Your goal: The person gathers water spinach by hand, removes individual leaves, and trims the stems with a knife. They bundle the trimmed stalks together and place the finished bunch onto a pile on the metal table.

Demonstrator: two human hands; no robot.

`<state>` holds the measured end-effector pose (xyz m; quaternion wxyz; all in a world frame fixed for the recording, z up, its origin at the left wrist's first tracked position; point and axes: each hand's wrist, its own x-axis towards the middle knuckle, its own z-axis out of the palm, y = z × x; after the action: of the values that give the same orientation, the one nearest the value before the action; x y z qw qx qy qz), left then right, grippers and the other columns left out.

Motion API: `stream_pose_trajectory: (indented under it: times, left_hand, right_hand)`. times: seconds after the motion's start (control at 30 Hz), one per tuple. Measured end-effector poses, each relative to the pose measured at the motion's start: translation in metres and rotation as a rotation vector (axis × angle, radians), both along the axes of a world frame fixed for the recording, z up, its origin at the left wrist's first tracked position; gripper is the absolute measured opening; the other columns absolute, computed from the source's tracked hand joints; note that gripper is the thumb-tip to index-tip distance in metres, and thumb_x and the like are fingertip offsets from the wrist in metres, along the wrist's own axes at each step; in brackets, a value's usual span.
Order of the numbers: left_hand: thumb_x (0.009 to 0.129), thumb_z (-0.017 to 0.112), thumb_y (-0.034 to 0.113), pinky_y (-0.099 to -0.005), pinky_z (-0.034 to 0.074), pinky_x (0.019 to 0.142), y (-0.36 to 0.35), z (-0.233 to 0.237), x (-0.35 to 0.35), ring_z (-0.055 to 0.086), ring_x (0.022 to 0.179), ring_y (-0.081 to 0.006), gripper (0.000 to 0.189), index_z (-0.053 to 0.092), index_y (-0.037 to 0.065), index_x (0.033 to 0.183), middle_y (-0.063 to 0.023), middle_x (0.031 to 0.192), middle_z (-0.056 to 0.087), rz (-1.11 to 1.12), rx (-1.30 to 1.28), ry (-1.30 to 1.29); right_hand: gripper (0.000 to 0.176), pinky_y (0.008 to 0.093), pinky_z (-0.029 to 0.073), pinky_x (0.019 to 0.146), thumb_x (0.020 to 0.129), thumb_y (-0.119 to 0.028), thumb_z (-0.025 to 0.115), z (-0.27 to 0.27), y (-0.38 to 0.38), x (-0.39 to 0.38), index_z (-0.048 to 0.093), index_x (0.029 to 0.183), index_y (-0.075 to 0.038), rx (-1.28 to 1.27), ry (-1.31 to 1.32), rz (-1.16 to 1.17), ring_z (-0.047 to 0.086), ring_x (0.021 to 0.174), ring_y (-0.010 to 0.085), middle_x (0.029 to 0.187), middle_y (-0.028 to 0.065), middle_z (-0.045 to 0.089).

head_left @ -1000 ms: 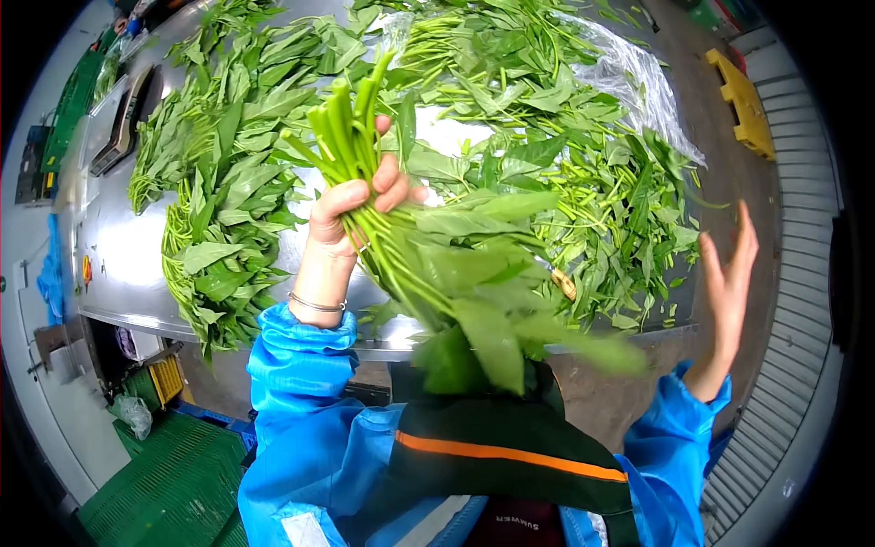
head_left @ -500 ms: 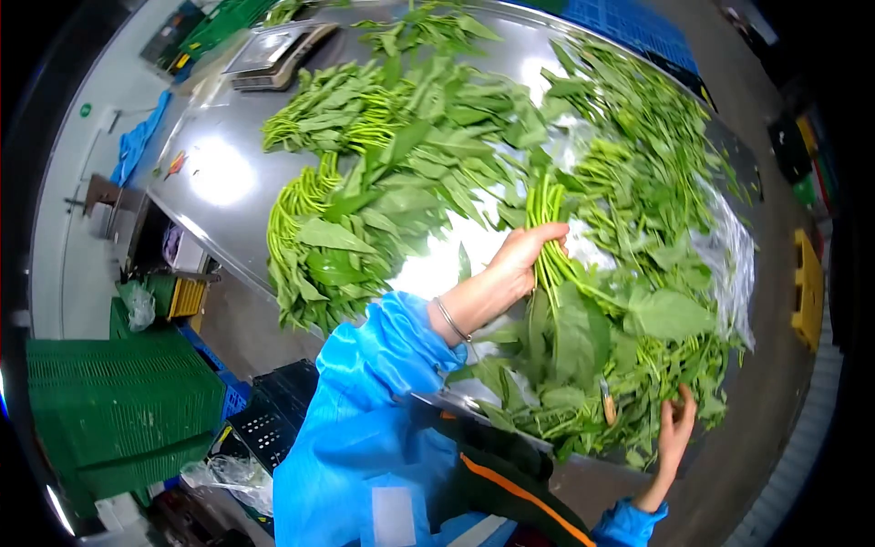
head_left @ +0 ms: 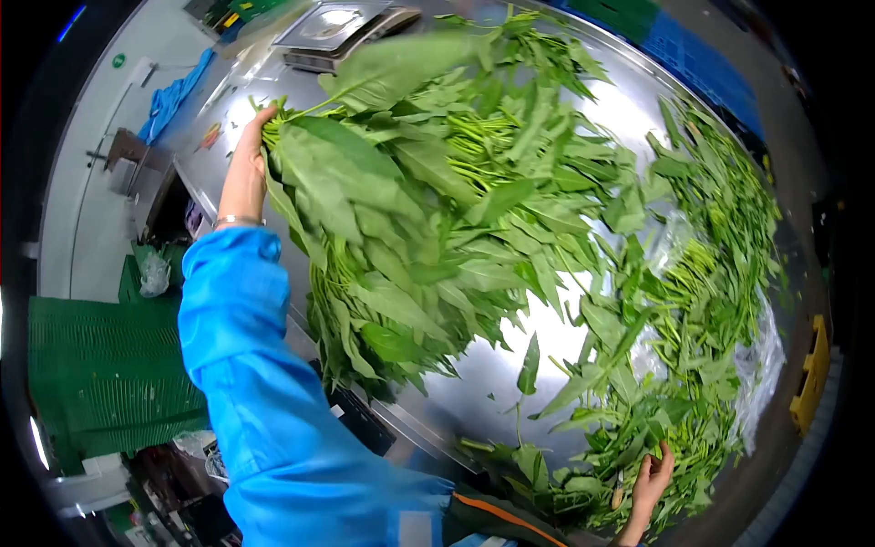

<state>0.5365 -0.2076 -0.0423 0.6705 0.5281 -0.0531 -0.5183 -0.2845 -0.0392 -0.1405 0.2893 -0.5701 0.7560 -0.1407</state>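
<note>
My left hand (head_left: 254,150) is closed around the stem ends of a bunch of water spinach (head_left: 342,178), at the left side of the metal table. The bunch's broad leaves hang to the right, over other bundled greens (head_left: 483,146) lying there. At the lower right, my right hand (head_left: 649,483) is at the edge of a loose pile of water spinach (head_left: 702,356). Its thumb and fingers are apart and touch the leaves, and nothing is clearly held in it. A small tan object (head_left: 618,494), too small to name, lies beside this hand among the stems.
A weighing scale (head_left: 342,32) stands at the table's back left. Clear plastic sheeting (head_left: 756,365) lies under the right-hand pile. Green crates (head_left: 109,374) are stacked on the left, and a blue crate (head_left: 702,64) is beyond the far edge. The metal table (head_left: 437,401) ends near my body.
My left hand has carried the bunch from the middle of the table to the far left, above the bundled greens. My right hand stays by the loose pile. The view has shifted.
</note>
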Motion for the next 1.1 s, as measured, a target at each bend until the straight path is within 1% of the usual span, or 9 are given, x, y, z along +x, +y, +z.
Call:
stream_pose_trajectory:
  times: [0.03,0.1,0.23,0.4,0.7,0.83,0.93,1.0,1.1]
  left_hand:
    - [0.085,0.057,0.032,-0.0424,0.055,0.063,0.003,-0.008,0.020,0.063,0.067,-0.0283,0.029,0.061,0.003,0.088,-0.0139,0.080,0.064,0.080,-0.010,-0.036]
    - [0.078,0.059,0.053,-0.0583,0.042,0.083,0.007,-0.029,0.037,0.051,0.104,-0.0384,0.070,0.042,0.006,0.126,-0.0223,0.127,0.044,0.323,0.093,-0.184]
    - [0.071,0.066,0.053,-0.0549,0.030,0.096,0.025,-0.052,0.041,0.041,0.118,-0.0395,0.087,0.032,0.007,0.137,-0.0216,0.136,0.034,0.522,0.617,-0.591]
    - [0.075,0.061,0.022,-0.0342,0.042,0.092,0.034,-0.093,0.031,0.055,0.107,-0.0270,0.046,0.056,-0.001,0.115,-0.0185,0.115,0.057,0.536,0.555,-1.315]
    - [0.086,0.050,0.006,-0.0258,0.042,0.086,-0.049,-0.046,-0.317,0.057,0.095,-0.0133,0.018,0.063,0.003,0.099,-0.0039,0.098,0.064,-0.402,-0.337,-1.369]
    - [0.072,0.058,0.004,-0.0387,0.037,0.089,-0.056,-0.099,-0.471,0.054,0.097,-0.0268,0.028,0.060,0.007,0.100,-0.0089,0.095,0.060,-0.814,-0.706,-1.576]
    - [0.069,0.067,0.016,-0.0435,0.034,0.092,-0.038,-0.136,-0.547,0.043,0.111,-0.0322,0.064,0.041,0.008,0.127,-0.0162,0.124,0.044,-0.956,-0.609,-1.923]
    - [0.066,0.068,0.016,-0.0449,0.036,0.089,0.002,-0.186,-0.576,0.043,0.111,-0.0322,0.066,0.042,0.007,0.126,-0.0165,0.123,0.045,-1.198,-0.253,-1.654]
    - [0.062,0.069,0.015,-0.0516,0.026,0.100,0.059,-0.133,-0.575,0.038,0.117,-0.0343,0.054,0.053,0.005,0.112,-0.0158,0.127,0.043,-1.316,-0.607,-1.642]
  right_hand:
    - [0.037,0.0317,0.046,0.070,0.088,-0.003,0.047,0.003,-0.014,0.013,0.043,0.125,-0.005,0.018,0.012,0.030,0.056,0.082,0.0192,0.115,0.0109,0.046]
    - [0.038,0.0314,0.046,0.070,0.088,-0.002,0.048,0.006,-0.035,0.036,0.043,0.125,-0.006,-0.030,0.019,0.151,0.057,0.082,0.0196,0.114,0.0117,0.046]
    - [0.036,0.0299,0.045,0.072,0.088,-0.006,0.050,0.000,-0.052,0.054,0.046,0.123,-0.005,0.027,-0.018,0.139,0.055,0.084,0.0168,0.108,0.0098,0.050]
    - [0.032,0.0293,0.048,0.074,0.082,0.001,0.054,-0.022,-0.027,0.035,0.052,0.114,-0.001,-0.001,-0.092,0.183,0.058,0.086,0.0201,0.114,0.0128,0.050]
    - [0.026,0.0297,0.048,0.074,0.081,-0.002,0.056,0.003,-0.055,0.015,0.057,0.107,-0.002,-0.136,-0.152,0.127,0.060,0.085,0.0213,0.107,0.0127,0.056]
    - [0.024,0.0311,0.047,0.077,0.080,-0.004,0.057,0.002,-0.116,-0.012,0.057,0.105,-0.002,-0.195,-0.135,0.155,0.058,0.090,0.0248,0.107,0.0132,0.056]
    - [0.051,0.0438,0.032,0.098,0.072,-0.007,0.062,-0.008,-0.157,-0.020,0.047,0.121,-0.008,-0.341,0.316,0.459,0.046,0.111,0.0283,0.118,0.0111,0.051]
    - [0.074,0.0521,0.017,0.105,0.067,-0.010,0.066,-0.025,-0.176,-0.020,0.034,0.133,-0.013,-0.254,0.485,0.545,0.038,0.118,0.0275,0.123,0.0088,0.046]
    - [0.046,0.0465,0.024,0.100,0.069,-0.005,0.060,-0.043,-0.198,-0.037,0.056,0.113,-0.014,-0.303,0.358,0.462,0.048,0.101,0.0266,0.096,0.0076,0.054]
